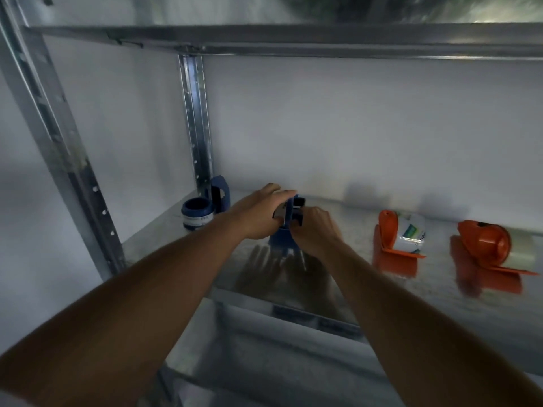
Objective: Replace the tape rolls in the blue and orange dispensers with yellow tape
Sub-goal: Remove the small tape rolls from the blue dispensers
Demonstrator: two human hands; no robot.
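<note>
A blue tape dispenser (289,214) stands on the metal shelf (367,286), and both hands hold it. My left hand (258,214) grips its left side from above. My right hand (316,230) closes on its right side. What roll sits in it is hidden by my fingers. Two more blue dispenser parts stand at the back left: a round blue piece (197,213) and a taller blue piece (219,193). To the right stand an orange dispenser (390,236) with a white printed roll and a second orange dispenser (487,245) with a clear roll. No yellow tape shows.
A steel upright (195,124) rises at the back left corner and another slanted post (58,142) stands at the near left. The upper shelf beam (293,42) runs overhead. A white wall backs the shelf. A lower shelf level (264,362) lies beneath.
</note>
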